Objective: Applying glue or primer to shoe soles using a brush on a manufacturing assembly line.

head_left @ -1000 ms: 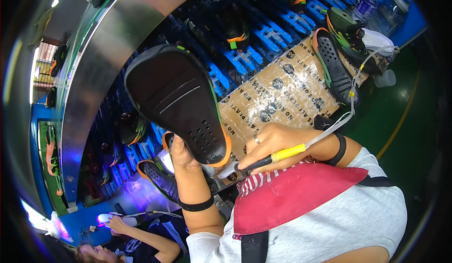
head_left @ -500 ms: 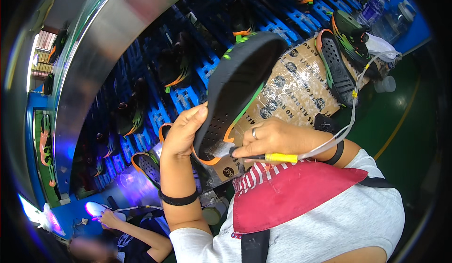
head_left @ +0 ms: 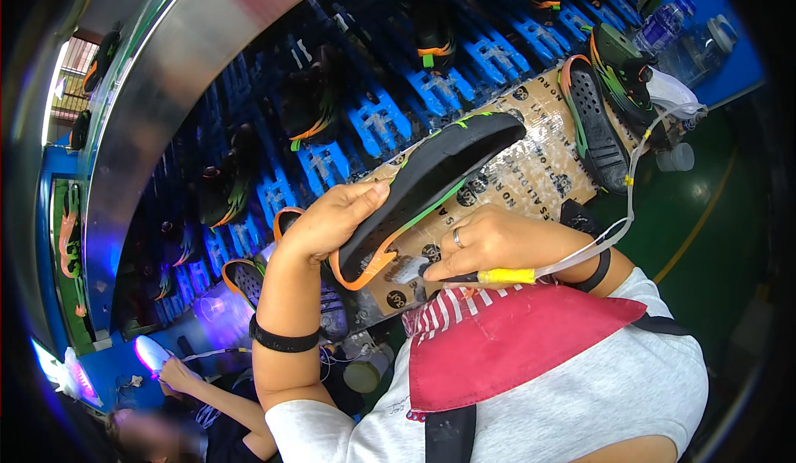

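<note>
At eight o'clock a co-worker (head_left: 215, 407) is partly cut off. The left hand (head_left: 336, 221), most fingers hidden, grips a black sole (head_left: 431, 173) stretching from it toward two o'clock, above the cardboard-covered surface (head_left: 535, 164). The right hand (head_left: 491, 243) clasps a brush (head_left: 507, 276), bristles (head_left: 409, 271) toward nine o'clock. Green floor (head_left: 701, 206) lies at three.

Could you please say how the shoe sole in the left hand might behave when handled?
The shoe sole probably isn't floppy: held near its heel by the left hand, it doesn't visibly droop. It's likely light for its size, being held one-handed.
</note>
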`<state>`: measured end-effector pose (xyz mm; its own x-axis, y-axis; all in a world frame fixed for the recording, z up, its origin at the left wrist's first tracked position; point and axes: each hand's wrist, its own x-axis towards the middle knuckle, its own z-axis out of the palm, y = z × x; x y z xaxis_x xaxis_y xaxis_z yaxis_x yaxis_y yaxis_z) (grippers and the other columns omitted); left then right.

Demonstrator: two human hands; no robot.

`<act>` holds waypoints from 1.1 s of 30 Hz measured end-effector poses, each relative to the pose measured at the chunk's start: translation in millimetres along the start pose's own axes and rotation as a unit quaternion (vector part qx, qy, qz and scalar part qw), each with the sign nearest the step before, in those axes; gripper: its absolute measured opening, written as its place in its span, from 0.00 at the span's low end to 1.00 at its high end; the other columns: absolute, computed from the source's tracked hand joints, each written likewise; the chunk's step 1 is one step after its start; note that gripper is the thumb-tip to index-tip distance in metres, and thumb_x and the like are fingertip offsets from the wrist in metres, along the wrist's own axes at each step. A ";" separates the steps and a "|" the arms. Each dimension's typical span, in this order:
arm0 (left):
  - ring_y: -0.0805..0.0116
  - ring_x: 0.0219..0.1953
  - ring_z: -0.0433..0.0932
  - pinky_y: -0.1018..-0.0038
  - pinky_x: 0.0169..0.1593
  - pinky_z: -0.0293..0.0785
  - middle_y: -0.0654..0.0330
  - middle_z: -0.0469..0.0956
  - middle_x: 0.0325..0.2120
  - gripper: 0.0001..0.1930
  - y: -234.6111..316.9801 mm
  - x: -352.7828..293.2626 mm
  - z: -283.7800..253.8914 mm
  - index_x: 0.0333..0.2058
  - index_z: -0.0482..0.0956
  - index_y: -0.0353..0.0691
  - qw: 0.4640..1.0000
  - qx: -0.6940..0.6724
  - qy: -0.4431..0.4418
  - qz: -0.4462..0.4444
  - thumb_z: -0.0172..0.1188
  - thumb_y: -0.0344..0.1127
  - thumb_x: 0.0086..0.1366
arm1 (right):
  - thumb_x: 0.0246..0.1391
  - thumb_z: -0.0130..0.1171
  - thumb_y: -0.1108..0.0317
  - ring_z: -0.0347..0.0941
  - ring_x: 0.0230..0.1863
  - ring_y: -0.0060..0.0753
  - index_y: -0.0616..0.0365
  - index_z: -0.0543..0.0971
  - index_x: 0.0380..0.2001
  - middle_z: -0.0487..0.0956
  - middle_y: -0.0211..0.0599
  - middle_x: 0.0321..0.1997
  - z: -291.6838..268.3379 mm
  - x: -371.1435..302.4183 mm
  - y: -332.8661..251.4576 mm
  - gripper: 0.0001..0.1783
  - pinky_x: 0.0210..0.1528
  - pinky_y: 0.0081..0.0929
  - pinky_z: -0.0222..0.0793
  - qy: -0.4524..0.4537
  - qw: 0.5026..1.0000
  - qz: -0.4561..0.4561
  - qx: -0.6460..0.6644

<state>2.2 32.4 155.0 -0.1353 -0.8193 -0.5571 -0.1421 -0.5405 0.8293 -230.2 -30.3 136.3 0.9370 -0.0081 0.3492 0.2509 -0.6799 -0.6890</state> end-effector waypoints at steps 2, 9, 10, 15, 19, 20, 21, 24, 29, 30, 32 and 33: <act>0.78 0.32 0.71 0.80 0.39 0.69 0.62 0.77 0.30 0.20 -3.1 1.3 -0.7 0.41 0.75 0.33 1.000 0.004 0.001 -0.003 0.47 0.46 0.65 | 0.38 0.57 0.72 0.71 0.26 0.36 0.52 0.77 0.37 0.70 0.34 0.21 1.3 5.0 -2.9 0.17 0.25 0.29 0.66 0.057 0.998 0.003 -0.019; 0.77 0.32 0.71 0.79 0.39 0.69 0.62 0.77 0.30 0.20 -3.5 -0.4 -4.3 0.39 0.76 0.31 0.999 0.029 0.015 -0.030 0.47 0.46 0.65 | 0.41 0.57 0.72 0.71 0.26 0.34 0.52 0.78 0.35 0.70 0.32 0.21 8.9 -1.1 4.6 0.13 0.26 0.30 0.67 0.029 0.997 0.022 -0.063; 0.77 0.32 0.71 0.79 0.39 0.69 0.62 0.77 0.30 0.20 -5.4 -0.4 -4.5 0.39 0.76 0.31 0.999 0.029 0.015 -0.030 0.47 0.46 0.65 | 0.41 0.57 0.72 0.71 0.25 0.33 0.51 0.78 0.35 0.70 0.31 0.21 8.7 -1.1 6.7 0.13 0.26 0.29 0.67 0.070 0.997 0.008 -0.031; 0.77 0.30 0.72 0.80 0.37 0.70 0.62 0.77 0.29 0.20 -11.9 3.9 -2.4 0.39 0.76 0.32 0.999 -0.042 0.006 -0.024 0.47 0.45 0.65 | 0.42 0.56 0.71 0.71 0.25 0.32 0.47 0.78 0.36 0.72 0.30 0.22 12.8 7.2 5.6 0.14 0.26 0.27 0.67 0.138 0.989 -0.006 -0.042; 0.77 0.28 0.73 0.80 0.35 0.70 0.61 0.77 0.27 0.20 -5.5 3.3 0.1 0.38 0.77 0.32 0.998 -0.043 0.019 -0.035 0.48 0.46 0.64 | 0.41 0.60 0.70 0.72 0.24 0.33 0.44 0.78 0.38 0.72 0.31 0.21 25.8 2.7 15.0 0.16 0.24 0.27 0.66 0.122 0.992 -0.013 0.016; 0.77 0.28 0.73 0.80 0.34 0.71 0.61 0.77 0.27 0.20 -6.6 3.1 0.7 0.38 0.77 0.32 0.997 -0.057 0.032 -0.031 0.47 0.46 0.64 | 0.41 0.61 0.68 0.72 0.23 0.35 0.44 0.78 0.37 0.72 0.32 0.21 21.1 1.0 14.3 0.16 0.24 0.28 0.66 0.073 0.996 -0.008 0.049; 0.77 0.27 0.73 0.80 0.33 0.71 0.61 0.77 0.26 0.20 -7.6 2.7 1.0 0.38 0.77 0.32 0.996 -0.071 0.044 -0.027 0.47 0.47 0.65 | 0.41 0.62 0.67 0.72 0.22 0.36 0.44 0.79 0.37 0.72 0.33 0.20 16.4 -0.2 13.3 0.15 0.23 0.28 0.66 0.023 0.996 -0.004 0.081; 0.76 0.26 0.75 0.81 0.32 0.72 0.60 0.77 0.27 0.20 -8.4 1.0 0.9 0.39 0.76 0.33 0.991 -0.112 0.069 -0.008 0.46 0.46 0.65 | 0.42 0.62 0.67 0.71 0.21 0.38 0.50 0.80 0.35 0.74 0.35 0.20 7.4 -1.1 10.0 0.12 0.22 0.29 0.65 0.048 0.987 -0.002 0.156; 0.67 0.29 0.78 0.75 0.36 0.76 0.55 0.78 0.31 0.21 -31.6 9.9 -1.9 0.41 0.73 0.31 0.957 -0.275 0.093 0.017 0.43 0.47 0.66 | 0.39 0.65 0.73 0.70 0.19 0.27 0.58 0.80 0.35 0.75 0.37 0.20 -17.6 -7.3 6.5 0.14 0.22 0.20 0.63 0.202 0.959 0.080 0.181; 0.65 0.32 0.78 0.72 0.38 0.76 0.54 0.77 0.33 0.22 -35.5 13.4 1.7 0.42 0.72 0.32 0.922 -0.367 0.119 0.039 0.43 0.47 0.66 | 0.36 0.64 0.77 0.72 0.19 0.26 0.66 0.79 0.32 0.77 0.41 0.22 -18.8 -3.1 6.7 0.15 0.20 0.19 0.63 0.252 0.949 0.048 0.184; 0.60 0.40 0.76 0.66 0.44 0.74 0.52 0.75 0.40 0.23 -42.6 20.5 9.5 0.46 0.69 0.33 0.861 -0.466 0.178 0.099 0.42 0.48 0.66 | 0.35 0.64 0.77 0.72 0.19 0.26 0.66 0.79 0.32 0.77 0.41 0.22 -19.7 -3.1 3.3 0.15 0.20 0.19 0.63 0.273 0.937 0.067 0.207; 0.60 0.44 0.74 0.65 0.47 0.71 0.52 0.72 0.44 0.22 -46.3 21.5 14.3 0.48 0.68 0.35 0.848 -0.479 0.176 0.142 0.41 0.48 0.66 | 0.35 0.64 0.77 0.72 0.19 0.25 0.67 0.79 0.33 0.77 0.42 0.22 -20.0 -3.2 1.7 0.15 0.20 0.19 0.64 0.293 0.923 0.088 0.232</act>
<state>-8.1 42.5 104.0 0.2941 -0.8577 -0.4217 0.7319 -0.0817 0.6766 -237.7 -46.1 146.7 0.7151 -0.5760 0.3960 0.3116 -0.2444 -0.9182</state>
